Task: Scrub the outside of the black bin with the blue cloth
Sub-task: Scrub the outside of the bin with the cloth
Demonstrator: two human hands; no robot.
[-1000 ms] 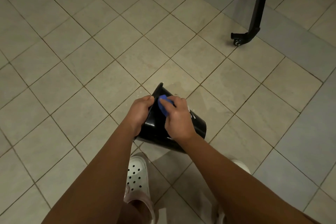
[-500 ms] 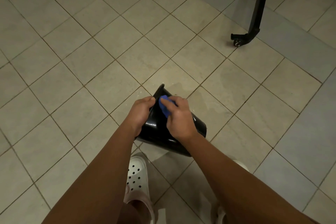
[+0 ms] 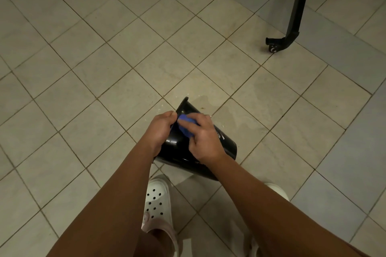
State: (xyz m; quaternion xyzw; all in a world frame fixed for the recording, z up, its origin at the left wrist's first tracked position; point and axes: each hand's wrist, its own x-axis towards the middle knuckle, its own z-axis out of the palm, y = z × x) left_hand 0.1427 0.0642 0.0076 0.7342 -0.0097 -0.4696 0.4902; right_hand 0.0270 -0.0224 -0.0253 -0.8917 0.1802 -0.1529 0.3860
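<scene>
Black plastic bin (image 3: 227, 147), glossy, is tipped on its side low over the tiled floor (image 3: 104, 69), just ahead of the person's white shoes (image 3: 157, 200). The left hand (image 3: 159, 129) curls over its rim, steadying it. The right hand (image 3: 203, 137), fingers bent, presses a bunched blue cloth (image 3: 186, 126) against the outer wall near that rim. The bin looks light, stiff and slick, likely to skid or roll under scrubbing, so the rim seems the surest hold. The cloth looks soft.
</scene>
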